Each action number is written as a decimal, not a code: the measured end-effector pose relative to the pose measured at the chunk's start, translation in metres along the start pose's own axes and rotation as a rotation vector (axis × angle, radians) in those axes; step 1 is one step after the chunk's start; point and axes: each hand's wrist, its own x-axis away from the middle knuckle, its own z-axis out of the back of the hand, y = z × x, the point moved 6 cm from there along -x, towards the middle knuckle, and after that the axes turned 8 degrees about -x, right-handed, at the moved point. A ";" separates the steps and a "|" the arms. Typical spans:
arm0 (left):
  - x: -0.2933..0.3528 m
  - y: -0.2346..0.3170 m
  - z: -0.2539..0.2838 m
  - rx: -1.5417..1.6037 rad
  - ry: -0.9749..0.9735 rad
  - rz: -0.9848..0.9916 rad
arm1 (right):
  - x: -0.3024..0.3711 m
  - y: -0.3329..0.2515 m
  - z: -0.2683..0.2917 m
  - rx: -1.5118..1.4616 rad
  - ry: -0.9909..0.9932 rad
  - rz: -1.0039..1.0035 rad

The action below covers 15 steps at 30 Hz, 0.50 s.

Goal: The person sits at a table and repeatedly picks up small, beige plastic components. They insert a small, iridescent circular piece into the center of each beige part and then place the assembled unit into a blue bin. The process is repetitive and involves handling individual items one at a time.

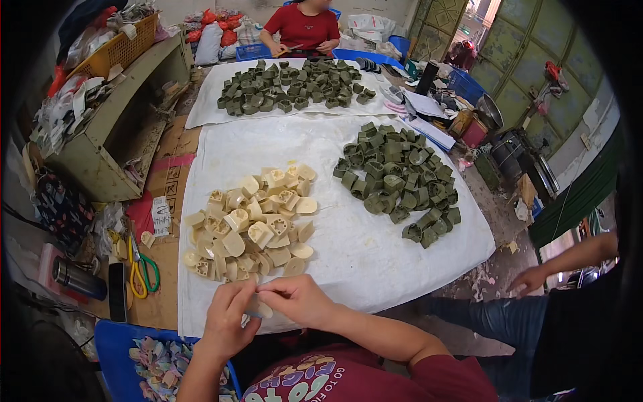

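Note:
Close to the table's front edge, my left hand (226,318) and my right hand (300,301) meet, fingers closed around a small cream moulded piece (263,309) shaped like a shoe heel. Most of that piece is hidden by the fingers. Just beyond them lies a heap of cream heel-shaped pieces (233,243), some showing ribbed hollow ends and others smooth rounded faces. A pile of dark green heel-shaped pieces (395,177) lies farther right on the white cloth (321,261).
Another green pile (295,87) covers the far table, where a person in red (305,30) sits. Scissors (140,271), a phone (118,293) and a thermos (79,279) lie at left. A blue bin (114,348) holds colourful scraps. At right stands someone in jeans (495,318).

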 end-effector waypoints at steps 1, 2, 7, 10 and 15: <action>-0.002 0.002 0.006 0.009 0.004 0.019 | 0.000 0.002 0.000 -0.123 -0.043 -0.065; -0.003 0.002 0.009 0.019 0.007 0.037 | 0.000 0.005 -0.002 -0.246 -0.086 -0.129; -0.005 0.003 0.001 0.052 0.097 0.182 | -0.006 -0.011 -0.003 -0.050 0.066 0.145; -0.008 0.002 0.003 0.075 0.204 0.220 | -0.010 -0.013 0.000 -0.247 0.002 0.056; -0.011 -0.006 -0.011 0.111 0.284 0.385 | -0.018 -0.012 -0.003 -0.078 0.130 0.188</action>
